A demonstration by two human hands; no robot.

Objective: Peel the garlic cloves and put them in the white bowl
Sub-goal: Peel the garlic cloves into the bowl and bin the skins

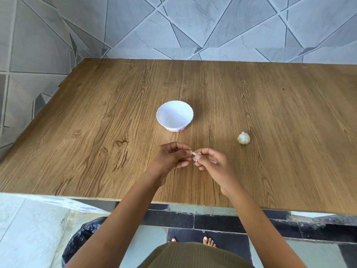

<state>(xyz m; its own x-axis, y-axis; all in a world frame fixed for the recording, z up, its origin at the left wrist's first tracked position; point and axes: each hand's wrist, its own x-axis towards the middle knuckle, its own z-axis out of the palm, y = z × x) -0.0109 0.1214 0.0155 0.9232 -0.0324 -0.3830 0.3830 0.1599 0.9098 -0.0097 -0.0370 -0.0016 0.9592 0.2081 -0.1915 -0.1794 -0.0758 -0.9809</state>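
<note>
A small garlic clove [193,153] is held between both hands above the near middle of the wooden table [96,132]. My left hand [171,158] pinches its left end. My right hand [211,160] pinches its right side, with a thin strip of papery skin hanging below the fingers. The white bowl [174,115] with a scalloped rim stands just beyond the hands and looks empty. A whole garlic bulb [243,138] lies on the table to the right of the bowl.
A tiled wall [193,26] rises behind the table. Under the table's near edge at the left stands a bin lined with a black bag [83,238]. My bare feet show on the dark floor tiles.
</note>
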